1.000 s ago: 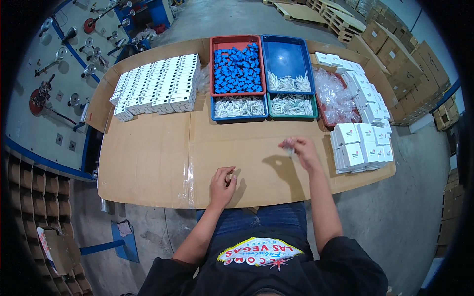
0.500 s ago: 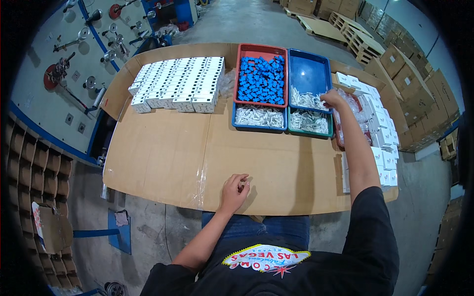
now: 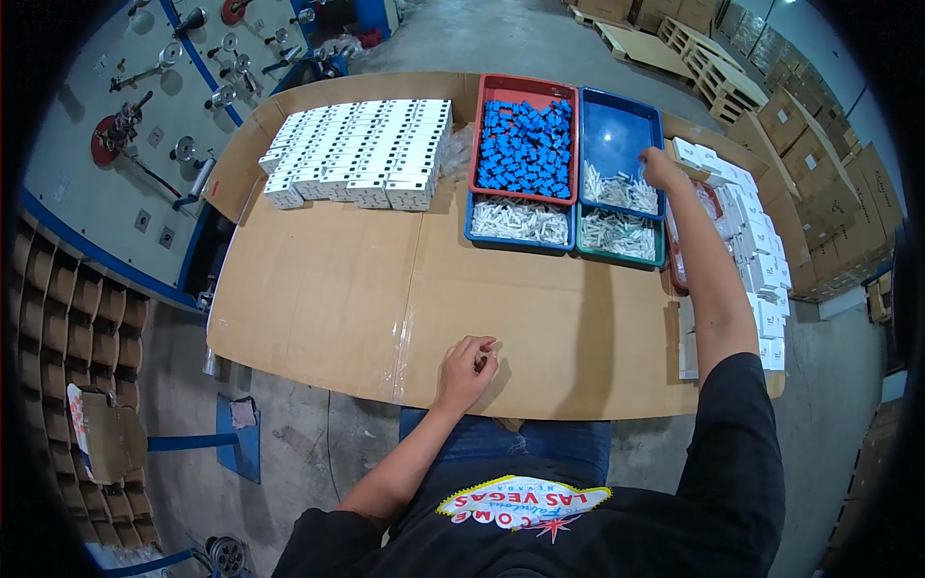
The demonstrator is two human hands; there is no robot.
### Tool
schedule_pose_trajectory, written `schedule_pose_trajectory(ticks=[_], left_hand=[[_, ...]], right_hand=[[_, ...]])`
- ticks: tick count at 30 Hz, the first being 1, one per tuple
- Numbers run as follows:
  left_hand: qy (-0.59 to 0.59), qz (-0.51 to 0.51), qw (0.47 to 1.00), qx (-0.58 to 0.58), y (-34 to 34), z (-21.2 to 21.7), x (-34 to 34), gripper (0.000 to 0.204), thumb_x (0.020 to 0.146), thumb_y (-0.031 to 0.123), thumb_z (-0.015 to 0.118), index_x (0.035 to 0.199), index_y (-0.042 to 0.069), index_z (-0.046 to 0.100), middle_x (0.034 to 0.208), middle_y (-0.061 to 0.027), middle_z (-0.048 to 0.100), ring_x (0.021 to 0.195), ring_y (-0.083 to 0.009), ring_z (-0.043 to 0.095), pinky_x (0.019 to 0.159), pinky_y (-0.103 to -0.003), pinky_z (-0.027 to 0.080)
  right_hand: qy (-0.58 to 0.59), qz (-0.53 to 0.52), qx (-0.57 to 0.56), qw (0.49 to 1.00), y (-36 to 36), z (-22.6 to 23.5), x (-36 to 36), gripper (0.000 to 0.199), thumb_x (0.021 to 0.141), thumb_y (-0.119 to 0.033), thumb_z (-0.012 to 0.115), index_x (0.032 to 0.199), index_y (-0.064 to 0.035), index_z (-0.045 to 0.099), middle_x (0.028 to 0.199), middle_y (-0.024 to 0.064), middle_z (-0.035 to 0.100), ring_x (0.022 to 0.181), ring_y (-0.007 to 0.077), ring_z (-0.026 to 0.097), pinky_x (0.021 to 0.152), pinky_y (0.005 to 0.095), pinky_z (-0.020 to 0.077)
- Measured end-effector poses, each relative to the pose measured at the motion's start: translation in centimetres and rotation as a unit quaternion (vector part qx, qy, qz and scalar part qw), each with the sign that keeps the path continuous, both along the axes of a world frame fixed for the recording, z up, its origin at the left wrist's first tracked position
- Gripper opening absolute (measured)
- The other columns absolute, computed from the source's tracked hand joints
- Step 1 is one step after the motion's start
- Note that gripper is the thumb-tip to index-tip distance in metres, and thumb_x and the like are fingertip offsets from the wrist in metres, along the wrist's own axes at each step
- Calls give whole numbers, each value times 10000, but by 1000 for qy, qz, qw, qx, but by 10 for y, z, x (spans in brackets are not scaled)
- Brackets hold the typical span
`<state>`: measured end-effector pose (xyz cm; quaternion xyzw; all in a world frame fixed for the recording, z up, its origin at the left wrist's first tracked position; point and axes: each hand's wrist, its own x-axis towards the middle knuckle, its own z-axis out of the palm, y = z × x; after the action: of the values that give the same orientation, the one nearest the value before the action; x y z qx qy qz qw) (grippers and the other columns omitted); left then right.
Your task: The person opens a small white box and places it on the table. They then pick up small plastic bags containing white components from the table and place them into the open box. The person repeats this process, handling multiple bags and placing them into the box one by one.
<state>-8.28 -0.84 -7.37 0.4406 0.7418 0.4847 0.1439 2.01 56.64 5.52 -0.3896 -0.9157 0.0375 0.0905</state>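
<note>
My right hand [image 3: 660,170] is over the right side of a blue tray [image 3: 620,120] with small white tube-like pieces [image 3: 621,193] at its near end. Its fingers point down and are closed together; what they hold, if anything, is hidden. My left hand [image 3: 468,372] rests near the front edge of the cardboard-covered table [image 3: 318,299], fingers curled inward; I cannot make out anything in them. Left of the blue tray, a red tray [image 3: 525,89] holds many small blue blocks [image 3: 525,149].
Nearer stand a blue tray [image 3: 520,248] and a green tray [image 3: 621,258], both with white pieces. Rows of white boxes [image 3: 361,149] fill the far left. More white boxes [image 3: 761,250] line the right edge, beside a reddish tray [image 3: 677,275] of clear plastic bags.
My right hand has risen slightly away from the white pieces, toward the far end of the tray. The left hand stays curled in place. The whole view has shifted a little.
</note>
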Motion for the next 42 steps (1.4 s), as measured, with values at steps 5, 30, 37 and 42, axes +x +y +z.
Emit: schedule_pose_trajectory(ticks=[5,30,37,42], left_hand=[[23,-1,1000,5,3,-2,0,240,884,137,715,1114,70,695,949,-38,685,691,-179,612,745,-352,491],[-493,-484,590,417,-44,320,94,810,989,675,432,1199,-71,668,1135,-271,691,1134,-379,639,1020,-487,464],[-533,-503,525,433,-66,321,127,846,976,730,371,1143,-36,686,1074,-230,698,1108,-372,637,1006,-493,452],[-523,-511,496,468,-66,328,138,876,966,770,327,1103,-11,699,1031,-201,703,1089,-367,635,996,-497,444]], right_hand=[[-16,63,84,994,2,0,15,203,843,25,624,1005,-18,739,1109,230,675,1086,398,657,917,465,538],[375,-139,-255,880,-193,-114,85,241,908,-182,681,989,34,750,803,87,735,617,127,666,572,283,527],[399,-121,-284,863,-217,-102,89,240,897,-174,691,990,38,752,819,89,745,616,133,673,578,283,530],[369,-159,-284,871,-210,-109,94,298,917,-269,680,1029,-6,763,828,66,741,653,129,685,564,274,504]])
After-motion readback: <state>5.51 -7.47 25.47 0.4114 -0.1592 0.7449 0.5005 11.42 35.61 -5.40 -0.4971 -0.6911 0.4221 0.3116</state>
